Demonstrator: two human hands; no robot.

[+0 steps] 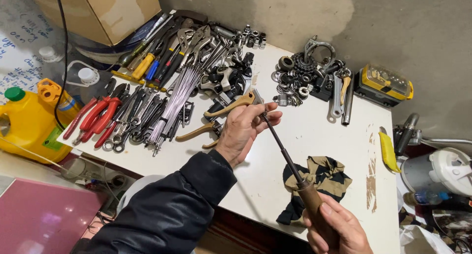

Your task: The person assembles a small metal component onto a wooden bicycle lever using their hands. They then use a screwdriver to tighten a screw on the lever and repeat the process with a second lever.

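- The right hand (337, 224) is wrapped around the brown wooden handle of a long screwdriver (290, 160), low in the view at the near edge of the white table (314, 131).
- The screwdriver's dark shaft slants up and to the left from that handle, above a crumpled black-and-tan cloth (319, 178) lying on the table.
- The left hand (243, 128) is raised over the table with its fingertips pinched around the far end of the shaft; a small metal part seems to sit at that tip, too small to make out.
- The left arm wears a dark padded sleeve (172, 210).
- Just beyond the left hand lie brake levers with tan grips (231, 105).
- A bundle of thin metal spokes (177, 99) lies to the left of them.
- Red-handled pliers (98, 117) and wrenches are spread along the left side of the table.
- A heap of rings, nuts and a sprocket (297, 77) sits near the wall.
- A yellow jug (29, 121) stands beside the table on the left.
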